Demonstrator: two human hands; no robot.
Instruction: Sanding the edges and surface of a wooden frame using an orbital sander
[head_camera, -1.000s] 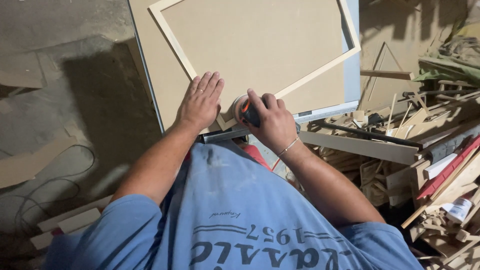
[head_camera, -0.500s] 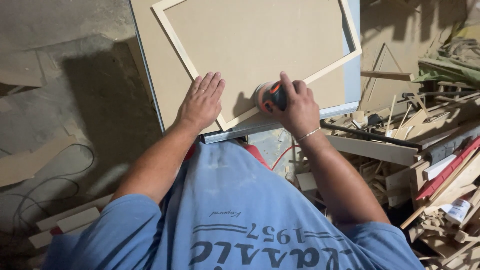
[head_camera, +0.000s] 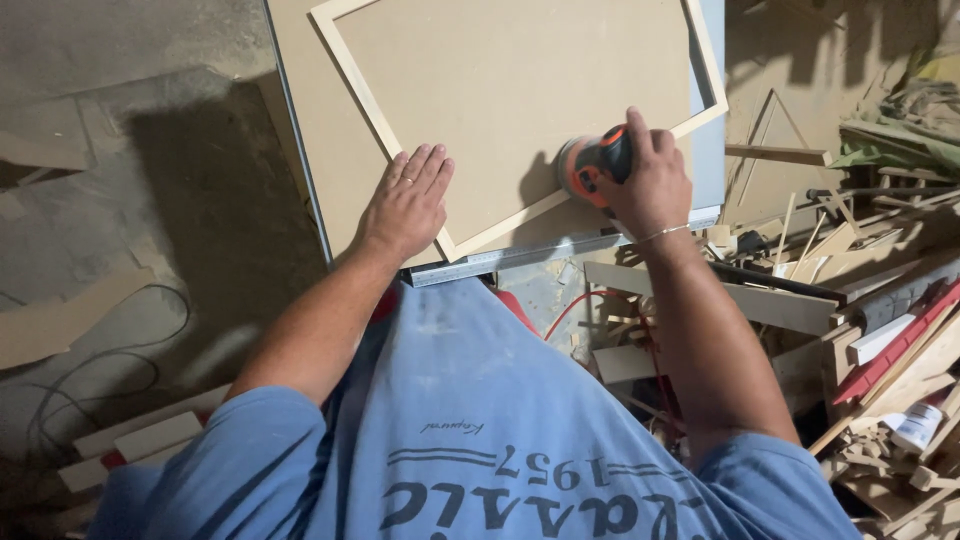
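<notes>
A pale wooden frame (head_camera: 372, 110) lies tilted on a brown board (head_camera: 520, 90) that covers the workbench. My left hand (head_camera: 405, 205) rests flat on the frame's near corner, fingers spread, a ring on one finger. My right hand (head_camera: 648, 180) grips an orange and black round sander (head_camera: 590, 165) that presses on the frame's near rail, to the right of the left hand. A thin bracelet circles my right wrist. The sander's pad is partly hidden by my fingers.
A metal rail (head_camera: 540, 255) edges the bench's near side. A red cable (head_camera: 570, 305) hangs below it. Several wood offcuts and strips (head_camera: 850, 300) pile up at the right. Grey floor with a dark cable (head_camera: 120, 360) and board scraps lies at the left.
My right hand has slid the sander to the right along the frame's near rail, away from my left hand. The left hand has stayed flat on the corner.
</notes>
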